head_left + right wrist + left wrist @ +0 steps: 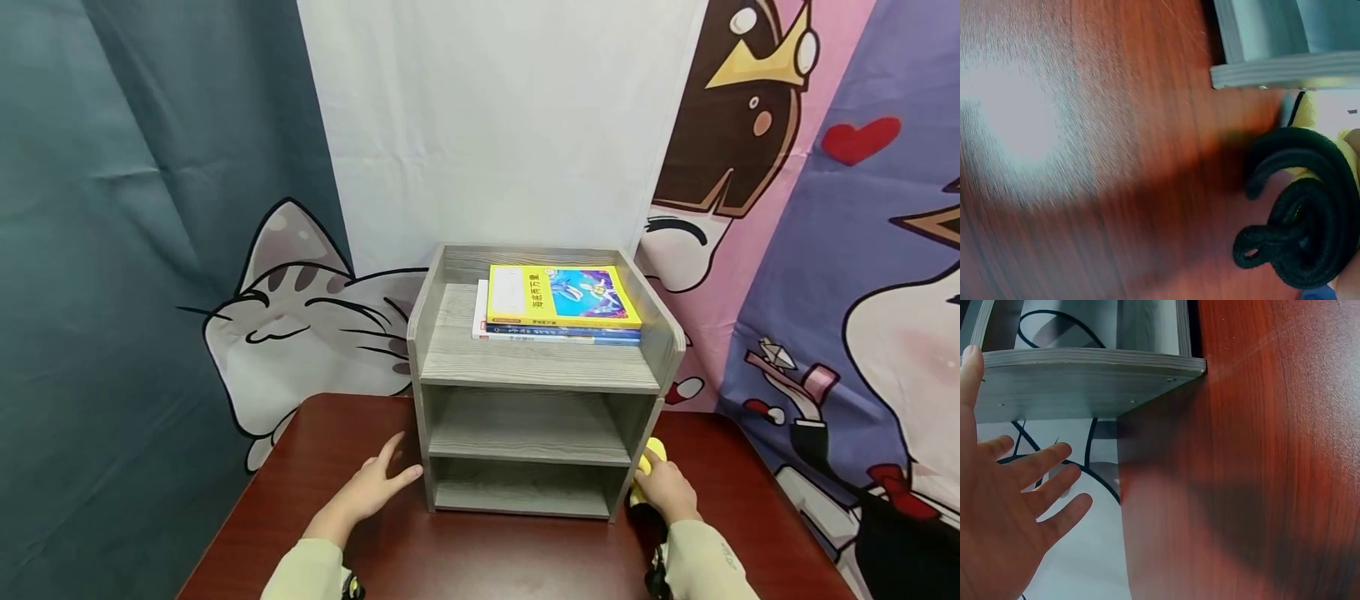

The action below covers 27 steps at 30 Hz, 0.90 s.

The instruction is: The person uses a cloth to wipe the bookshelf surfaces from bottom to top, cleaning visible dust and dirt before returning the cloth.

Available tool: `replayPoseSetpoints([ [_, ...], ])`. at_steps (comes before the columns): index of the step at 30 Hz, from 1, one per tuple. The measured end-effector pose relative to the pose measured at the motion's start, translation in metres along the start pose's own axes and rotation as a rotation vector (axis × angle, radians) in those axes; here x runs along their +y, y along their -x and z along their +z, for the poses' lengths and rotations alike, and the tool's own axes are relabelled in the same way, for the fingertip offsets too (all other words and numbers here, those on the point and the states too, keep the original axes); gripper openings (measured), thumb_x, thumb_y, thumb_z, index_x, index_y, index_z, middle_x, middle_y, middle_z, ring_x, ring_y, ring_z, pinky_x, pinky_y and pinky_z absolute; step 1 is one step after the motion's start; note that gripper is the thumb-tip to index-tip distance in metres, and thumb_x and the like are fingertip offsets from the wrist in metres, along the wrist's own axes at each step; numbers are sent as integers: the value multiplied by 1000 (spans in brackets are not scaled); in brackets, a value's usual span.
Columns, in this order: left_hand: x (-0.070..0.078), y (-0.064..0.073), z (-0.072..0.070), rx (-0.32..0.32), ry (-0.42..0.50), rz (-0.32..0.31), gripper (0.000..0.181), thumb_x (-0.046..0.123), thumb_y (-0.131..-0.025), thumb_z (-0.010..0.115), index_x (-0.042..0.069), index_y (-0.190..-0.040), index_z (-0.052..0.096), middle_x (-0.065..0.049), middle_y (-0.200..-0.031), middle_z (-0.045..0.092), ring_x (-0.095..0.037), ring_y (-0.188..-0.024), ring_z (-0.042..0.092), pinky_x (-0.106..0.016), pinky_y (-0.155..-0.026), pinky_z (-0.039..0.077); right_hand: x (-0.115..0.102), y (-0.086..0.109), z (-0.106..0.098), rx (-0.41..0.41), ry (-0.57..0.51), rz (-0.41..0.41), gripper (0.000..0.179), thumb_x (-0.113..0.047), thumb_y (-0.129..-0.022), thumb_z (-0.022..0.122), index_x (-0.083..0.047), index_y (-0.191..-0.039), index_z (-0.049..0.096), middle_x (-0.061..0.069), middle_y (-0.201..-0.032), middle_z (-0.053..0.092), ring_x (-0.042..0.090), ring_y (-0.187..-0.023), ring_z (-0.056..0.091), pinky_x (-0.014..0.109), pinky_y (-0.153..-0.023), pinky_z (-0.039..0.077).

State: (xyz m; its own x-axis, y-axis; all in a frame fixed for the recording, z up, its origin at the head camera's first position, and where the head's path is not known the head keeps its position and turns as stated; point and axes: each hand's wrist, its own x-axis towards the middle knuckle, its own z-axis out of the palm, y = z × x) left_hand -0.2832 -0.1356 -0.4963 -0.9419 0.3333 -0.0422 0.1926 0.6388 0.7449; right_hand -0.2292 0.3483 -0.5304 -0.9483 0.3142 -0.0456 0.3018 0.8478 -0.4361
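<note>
A small grey wood-grain shelf [536,379] stands on the dark red table. Beside its left wall is my left hand [371,490], thumb and fingers spread, holding nothing; the left wrist view shows its palm [997,512] and the shelf's side panel [1085,387]. By the shelf's right wall, my right hand [670,490] grips a yellow, plush-looking thing [655,450] with a black lower part. In the right wrist view that black part [1335,206] looks fuzzy and curls into loops below the shelf's edge [1291,70]. The right fingers are mostly hidden there.
Several books lie stacked on the shelf's top level, a yellow book [562,296] uppermost. Two lower compartments [528,421] open toward me. The table [540,558] has a side edge at left and right. A printed cartoon curtain [495,125] hangs behind.
</note>
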Motion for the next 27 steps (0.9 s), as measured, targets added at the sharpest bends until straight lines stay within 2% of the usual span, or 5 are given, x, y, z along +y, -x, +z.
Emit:
replayPoseSetpoints([
  [6, -2, 4, 2, -37, -4, -17, 79, 53, -87, 55, 13, -147, 22, -19, -133, 47, -40, -125, 36, -57, -91, 35, 3, 6, 13, 15, 10, -14, 58, -35, -87, 51, 0, -133, 44, 32, -99, 52, 35, -79, 55, 50, -60, 44],
  [12, 1, 6, 1, -45, 23, -12, 81, 54, -86, 55, 11, -147, 23, -21, -133, 47, -41, -124, 38, -57, -93, 33, 8, 11, 23, 3, 24, -16, 61, -37, -87, 51, 0, -134, 43, 31, -98, 51, 36, -79, 56, 49, -60, 44],
  [17, -3, 8, 1, -51, 21, -26, 78, 49, -88, 55, 10, -147, 23, -22, -132, 47, -41, -123, 39, -57, -93, 33, 12, 11, 33, -12, 32, -31, 70, -48, -86, 51, 0, -136, 41, 30, -97, 51, 40, -82, 57, 50, -62, 45],
  [21, -6, 8, 2, -56, 20, -24, 76, 48, -88, 55, 10, -146, 24, -23, -130, 48, -41, -122, 40, -58, -93, 33, 13, 10, 35, -16, 55, -40, 73, -54, -86, 50, -1, -135, 42, 28, -97, 50, 41, -83, 57, 51, -63, 45],
  [27, -4, 7, 1, -61, 14, -37, 79, 52, -87, 55, 12, -147, 24, -22, -131, 48, -41, -123, 40, -58, -93, 33, 18, 10, 28, -36, 58, -9, 88, -71, -80, 45, -5, -139, 39, 27, -99, 43, 39, -82, 54, 50, -60, 44],
])
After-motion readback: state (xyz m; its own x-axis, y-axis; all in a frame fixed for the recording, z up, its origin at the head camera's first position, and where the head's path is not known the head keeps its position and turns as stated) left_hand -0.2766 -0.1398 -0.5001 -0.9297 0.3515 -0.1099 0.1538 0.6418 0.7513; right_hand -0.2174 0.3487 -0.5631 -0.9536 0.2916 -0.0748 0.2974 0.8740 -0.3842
